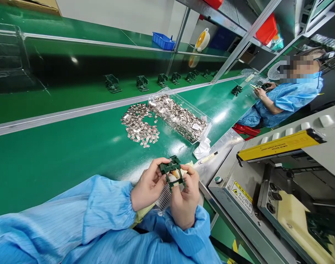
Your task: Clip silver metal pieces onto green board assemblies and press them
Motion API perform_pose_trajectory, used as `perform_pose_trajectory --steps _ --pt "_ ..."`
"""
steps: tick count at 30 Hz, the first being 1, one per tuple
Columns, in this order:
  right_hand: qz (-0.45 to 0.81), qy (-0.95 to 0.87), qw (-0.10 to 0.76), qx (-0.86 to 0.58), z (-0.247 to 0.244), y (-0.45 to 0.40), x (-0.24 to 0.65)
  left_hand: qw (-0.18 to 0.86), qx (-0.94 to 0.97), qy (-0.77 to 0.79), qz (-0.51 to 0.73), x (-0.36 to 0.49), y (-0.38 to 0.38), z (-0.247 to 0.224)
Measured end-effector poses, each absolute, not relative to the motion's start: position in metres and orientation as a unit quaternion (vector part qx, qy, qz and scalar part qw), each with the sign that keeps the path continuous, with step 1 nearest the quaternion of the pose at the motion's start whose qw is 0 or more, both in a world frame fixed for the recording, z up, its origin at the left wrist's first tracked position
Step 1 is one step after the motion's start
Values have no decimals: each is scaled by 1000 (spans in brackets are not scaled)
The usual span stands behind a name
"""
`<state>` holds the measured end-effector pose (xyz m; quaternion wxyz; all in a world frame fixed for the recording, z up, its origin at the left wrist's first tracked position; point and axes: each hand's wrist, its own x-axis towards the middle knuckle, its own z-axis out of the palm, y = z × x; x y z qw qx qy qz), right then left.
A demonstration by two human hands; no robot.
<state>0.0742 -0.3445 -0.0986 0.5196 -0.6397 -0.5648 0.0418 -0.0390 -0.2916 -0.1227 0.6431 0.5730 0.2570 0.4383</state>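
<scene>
Green matting covers the long tabletop (59, 157) that fills most of the frame, with a factory line running away toward the upper right. At the bottom centre I see both hands, wearing pale blue smock sleeves (95, 216), meeting over the tabletop's near edge. My left hand (148, 185) and my right hand (185, 200) are both closed around a small dark green plastic frame (171, 169), fingers curled and pinching it from either side, with a light-coloured part showing inside it. Beneath the hands lies a clear ribbed strip (164, 200). At the lower right stands a grey machine (266, 205) with a yellow bar (280, 145) across its top and a yellow warning label (241, 197). Just past the hands, a white cloth (202, 148) and a thin stick (208, 157) rest near the tabletop's edge. Further on, centre frame, a loose pile of small silver metal pieces (139, 126) sits beside a clear tray (179, 117) full of the same. Beyond a metal rail, a row of dark green frames (142, 83) stands on a second belt. At the upper right, another person in a blue smock (291, 97) sits working. A blue bin (163, 40) sits far back.
</scene>
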Motion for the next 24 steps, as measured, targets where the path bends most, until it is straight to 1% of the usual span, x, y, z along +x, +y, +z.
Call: perform_pose_trajectory --steps 5,11,15,18,21,24 --pt "78 -527 540 -652 -101 -340 68 607 605 270 439 -41 -292 -128" --pt "188 -426 609 -642 -103 -340 64 563 635 279 450 -42 -296 -131" --pt "322 -330 678 -573 -111 -343 61 572 638 254 449 -44 -301 -128" --pt "355 -310 709 -525 -117 -342 58 591 631 241 441 -45 -301 -127" --pt "366 -321 714 -503 -118 -341 65 622 621 240 413 -46 -296 -123" --pt "381 -400 670 -496 -112 -348 86 658 603 247 378 -48 -291 -114"
